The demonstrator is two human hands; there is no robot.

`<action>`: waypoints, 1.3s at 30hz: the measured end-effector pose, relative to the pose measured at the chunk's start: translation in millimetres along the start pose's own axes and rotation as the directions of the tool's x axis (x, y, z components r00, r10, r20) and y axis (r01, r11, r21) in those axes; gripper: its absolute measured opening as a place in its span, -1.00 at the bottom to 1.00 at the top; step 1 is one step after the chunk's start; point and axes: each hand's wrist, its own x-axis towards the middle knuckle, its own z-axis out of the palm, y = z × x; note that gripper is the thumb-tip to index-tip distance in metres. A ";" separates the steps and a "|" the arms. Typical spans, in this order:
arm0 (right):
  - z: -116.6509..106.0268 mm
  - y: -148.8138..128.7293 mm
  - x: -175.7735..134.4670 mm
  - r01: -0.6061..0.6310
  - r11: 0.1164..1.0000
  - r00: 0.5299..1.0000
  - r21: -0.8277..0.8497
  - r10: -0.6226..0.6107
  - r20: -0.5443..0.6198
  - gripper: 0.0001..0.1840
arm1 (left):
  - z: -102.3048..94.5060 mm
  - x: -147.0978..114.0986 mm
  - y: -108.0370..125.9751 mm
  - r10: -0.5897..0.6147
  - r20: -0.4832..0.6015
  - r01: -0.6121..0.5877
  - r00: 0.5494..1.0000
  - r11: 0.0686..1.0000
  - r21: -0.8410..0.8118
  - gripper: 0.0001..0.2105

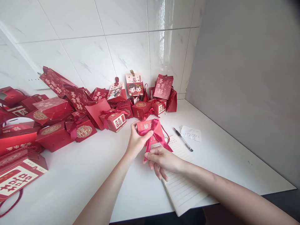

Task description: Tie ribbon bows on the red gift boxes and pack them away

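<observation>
A small red gift box [142,125] with pale printed characters is tilted in front of me, above the near part of the table. My left hand [138,139] grips its left side, the thumb pressing on the ribbon at the front. A dark pink satin ribbon [159,135] crosses the box, one end trailing down on the right. Between thumb and index finger, my right hand [158,157] pinches a hanging end of the ribbon, its other fingers loosely spread below. A twisted red cord hangs at the box's right side.
Several red gift boxes [53,134] crowd the table's left and back, against the tiled wall [128,47]. A lined notebook [185,193] lies under my right arm. Right of it are a pen [183,139] and a paper slip [191,133]. A grey panel [243,78] bounds the right side.
</observation>
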 end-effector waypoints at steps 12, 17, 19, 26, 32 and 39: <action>-22.3 -30.3 -24.6 0.023 0.946 1.000 -0.323 -0.028 -0.009 -0.48 | -0.7 2.6 -2.4 0.006 0.004 -0.006 1.000 1.000 -0.016 -0.51; -56.6 -46.0 -35.6 -0.083 0.822 0.919 -0.563 -0.154 -0.362 -0.50 | -1.3 2.4 -3.1 -0.032 0.017 0.032 0.999 0.999 -0.022 -0.49; -64.2 -44.7 -35.3 -0.106 0.772 0.942 -0.627 -0.123 -0.312 -0.52 | -1.3 1.8 -2.3 -0.041 0.021 0.041 0.999 0.999 -0.031 -0.49; -62.0 -43.7 -34.5 -0.030 0.756 0.991 -0.654 -0.063 -0.119 -0.74 | -1.2 0.8 0.4 -0.041 0.036 0.043 0.998 0.998 -0.052 -0.51; -65.7 -45.1 -37.1 -0.040 0.752 0.997 -0.658 -0.016 -0.079 -0.78 | -1.6 0.4 0.3 -0.045 0.044 0.046 0.998 0.998 -0.037 -0.50; -57.6 -41.1 -32.3 0.121 0.712 0.845 -0.692 -0.439 -0.304 -0.65 | 0.3 -1.9 2.2 -0.039 0.063 0.040 0.997 0.999 -0.014 -0.45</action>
